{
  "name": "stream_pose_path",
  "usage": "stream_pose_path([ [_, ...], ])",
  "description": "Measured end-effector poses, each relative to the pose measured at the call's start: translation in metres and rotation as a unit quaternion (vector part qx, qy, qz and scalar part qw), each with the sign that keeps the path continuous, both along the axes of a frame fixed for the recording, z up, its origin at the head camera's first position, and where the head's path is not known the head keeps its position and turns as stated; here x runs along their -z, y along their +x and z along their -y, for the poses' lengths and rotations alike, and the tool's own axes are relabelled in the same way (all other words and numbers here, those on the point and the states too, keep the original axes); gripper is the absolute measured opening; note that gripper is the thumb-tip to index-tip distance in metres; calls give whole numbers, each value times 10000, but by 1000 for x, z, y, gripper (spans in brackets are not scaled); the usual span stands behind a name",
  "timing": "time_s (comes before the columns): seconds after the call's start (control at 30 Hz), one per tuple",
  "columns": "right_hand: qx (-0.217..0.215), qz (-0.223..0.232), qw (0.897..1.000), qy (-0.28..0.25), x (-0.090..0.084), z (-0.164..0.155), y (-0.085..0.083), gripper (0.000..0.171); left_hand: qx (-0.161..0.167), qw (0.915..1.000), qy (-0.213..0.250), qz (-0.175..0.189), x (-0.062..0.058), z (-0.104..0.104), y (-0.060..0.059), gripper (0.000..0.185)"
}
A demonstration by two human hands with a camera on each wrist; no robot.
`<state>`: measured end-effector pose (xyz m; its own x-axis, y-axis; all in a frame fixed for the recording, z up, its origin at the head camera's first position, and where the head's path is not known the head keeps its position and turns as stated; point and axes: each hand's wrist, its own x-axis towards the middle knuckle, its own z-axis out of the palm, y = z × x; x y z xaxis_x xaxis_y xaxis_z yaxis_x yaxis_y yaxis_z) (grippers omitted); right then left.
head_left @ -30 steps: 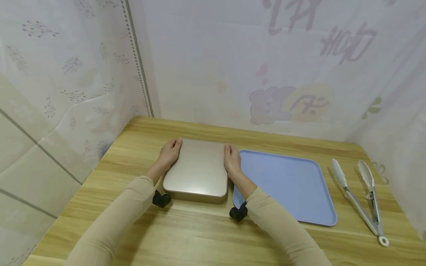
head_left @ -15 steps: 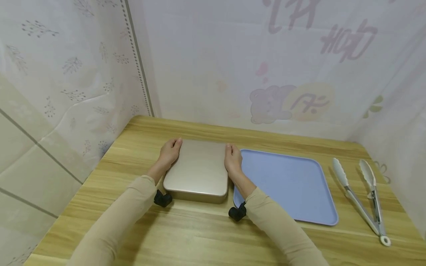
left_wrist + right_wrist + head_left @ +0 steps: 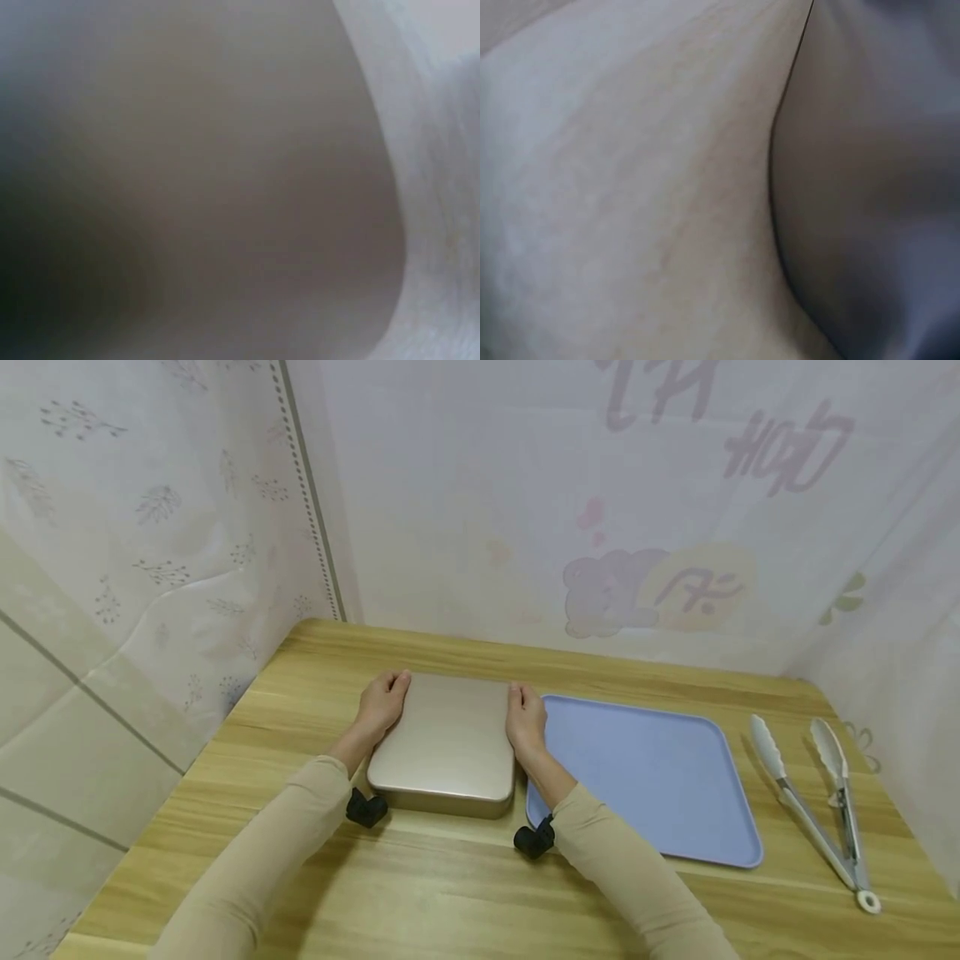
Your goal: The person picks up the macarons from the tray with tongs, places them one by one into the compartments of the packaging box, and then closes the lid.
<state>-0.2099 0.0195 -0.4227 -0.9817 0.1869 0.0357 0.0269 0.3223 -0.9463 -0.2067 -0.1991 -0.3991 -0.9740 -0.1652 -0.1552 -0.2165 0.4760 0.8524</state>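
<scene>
A gold rectangular metal tin [image 3: 446, 739], flat face up with rounded corners, lies left of centre in the head view. My left hand [image 3: 382, 702] grips its left side near the far corner, thumb along the top edge. Opposite it, my right hand [image 3: 527, 720] holds the right side the same way. The other fingers of both hands are mostly hidden against the sides. Each wrist view is filled by a blurred close-up: the tin's surface [image 3: 247, 187] beside skin in the left, and the tin [image 3: 870, 172] against the palm in the right.
A blue tray [image 3: 637, 777] lies flat just right of the tin, partly under my right forearm. Farther right, metal tongs [image 3: 817, 818] with pale tips lie spread apart. The wooden table [image 3: 450, 893] meets patterned curtains [image 3: 465, 510] at its back and sides.
Both hands keep their grip on the tin, which stays in place. The head view has shifted very slightly; otherwise nothing moves visibly.
</scene>
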Motion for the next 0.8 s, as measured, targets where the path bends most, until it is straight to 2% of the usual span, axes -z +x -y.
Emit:
stream_pose_path([
  [0.23, 90, -166, 9998, 101, -4, 2, -1, 32, -53, 9998, -63, -166, -2, 1, -2, 47],
  [0.47, 169, -212, 9995, 177, -4, 3, -1, 32, -120, 9998, 55, -168, -2, 2, 0, 47],
  [0.8, -112, 135, 9998, 99, -3, 1, 4, 38, -49, 9999, 35, -128, 3, 1, -1, 46],
])
